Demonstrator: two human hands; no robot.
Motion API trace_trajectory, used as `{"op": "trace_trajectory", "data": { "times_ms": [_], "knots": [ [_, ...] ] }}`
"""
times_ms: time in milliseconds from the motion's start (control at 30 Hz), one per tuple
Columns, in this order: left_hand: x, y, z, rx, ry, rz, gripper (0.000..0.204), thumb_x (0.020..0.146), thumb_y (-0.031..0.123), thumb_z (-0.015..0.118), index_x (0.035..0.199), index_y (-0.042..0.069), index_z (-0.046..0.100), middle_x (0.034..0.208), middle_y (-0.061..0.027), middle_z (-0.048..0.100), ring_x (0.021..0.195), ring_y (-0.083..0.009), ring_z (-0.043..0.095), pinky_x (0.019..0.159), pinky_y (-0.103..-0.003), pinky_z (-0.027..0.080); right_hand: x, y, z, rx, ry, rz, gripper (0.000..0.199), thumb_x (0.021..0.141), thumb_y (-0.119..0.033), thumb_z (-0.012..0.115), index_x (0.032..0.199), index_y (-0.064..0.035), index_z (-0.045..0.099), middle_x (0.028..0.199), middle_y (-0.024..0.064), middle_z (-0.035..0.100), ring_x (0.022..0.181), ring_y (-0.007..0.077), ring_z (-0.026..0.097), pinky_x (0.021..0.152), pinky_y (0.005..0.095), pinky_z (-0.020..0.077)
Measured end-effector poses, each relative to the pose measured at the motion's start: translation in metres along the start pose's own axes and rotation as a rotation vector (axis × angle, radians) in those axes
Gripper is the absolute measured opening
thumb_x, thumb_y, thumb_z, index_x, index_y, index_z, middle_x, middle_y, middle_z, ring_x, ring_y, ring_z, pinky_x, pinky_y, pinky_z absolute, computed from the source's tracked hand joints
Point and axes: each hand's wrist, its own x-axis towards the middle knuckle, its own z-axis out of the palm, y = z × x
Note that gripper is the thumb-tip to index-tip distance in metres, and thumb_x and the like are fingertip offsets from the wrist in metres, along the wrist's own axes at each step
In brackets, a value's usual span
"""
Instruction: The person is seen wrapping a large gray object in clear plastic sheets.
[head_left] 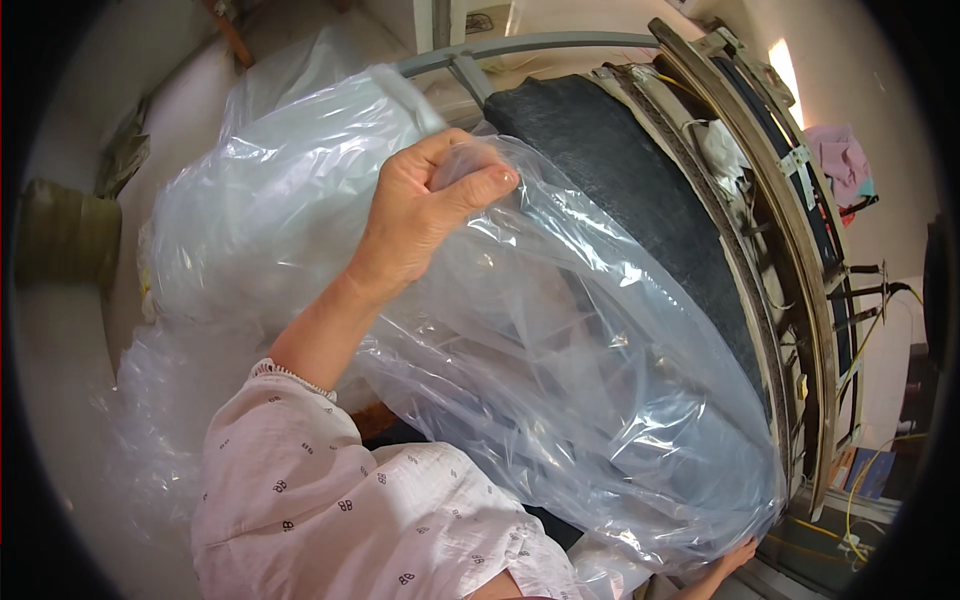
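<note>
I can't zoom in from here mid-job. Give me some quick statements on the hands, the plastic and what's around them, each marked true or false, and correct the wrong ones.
1. The left hand grips the clear plastic film. True.
2. The film is opaque and dull. False: it is see-through, with bright reflections.
3. The right hand shows near the lower right of the view, by the film's edge. True.
4. The dark panel lies to the left of the left hand. False: it lies mostly to the right.
5. A pink cloth is at the upper right. True.
6. The left sleeve is solid black. False: it is pale with small dark motifs.
</note>
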Motion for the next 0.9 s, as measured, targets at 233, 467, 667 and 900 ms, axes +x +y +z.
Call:
{"op": "trace_trajectory", "data": {
  "times_ms": [233,467,667,900],
  "knots": [
    [-0.02,-0.001,0.043,0.021,0.033,0.177,0.018,0.078,0.009,0.07,0.081,0.006,0.053,0.077,0.0033,0.053,0.068,-0.0026,0.045,0.057,-0.018,0.038,-0.012,-0.184,-0.103,0.601,0.264,-0.246,0.033,0.092,-0.019,0.047,0.115,0.0048,0.054,0.116,0.018,0.056,0.107,0.0281,0.053,0.094,0.0347,0.0382],
    [-0.102,-0.042,0.161,0.448,-0.167,0.885,0.028,0.07,-0.005,0.068,0.088,0.005,0.051,0.081,-0.0066,0.049,0.067,-0.0197,0.047,0.059,-0.026,0.039,-0.15,-0.371,-0.233,1.612,-0.629,-0.72,0.019,0.08,-0.002,0.054,0.097,0.0001,0.062,0.093,0.0078,0.058,0.083,0.0145,0.054,0.075,0.0258,0.0435],
    [-0.162,-0.062,0.216,0.41,-0.465,0.646,0.049,0.059,-0.011,0.061,0.105,0.005,0.053,0.098,-0.0096,0.05,0.09,-0.0255,0.048,0.073,-0.031,0.043,-0.201,-0.368,-0.234,1.967,-0.701,-0.276,0.025,0.086,-0.007,0.053,0.11,0.0018,0.054,0.105,0.0069,0.051,0.092,0.013,0.052,0.081,0.025,0.0435],
    [-0.173,-0.058,0.227,0.54,-0.764,0.612,0.056,0.068,-0.005,0.056,0.123,0.0,0.045,0.112,-0.0156,0.049,0.097,-0.0276,0.05,0.08,-0.032,0.045,-0.197,-0.353,-0.221,2.169,-0.76,0.113,0.023,0.093,-0.016,0.047,0.101,0.0003,0.06,0.096,0.0034,0.059,0.084,0.008,0.053,0.077,0.0244,0.0437]
  ]
}}
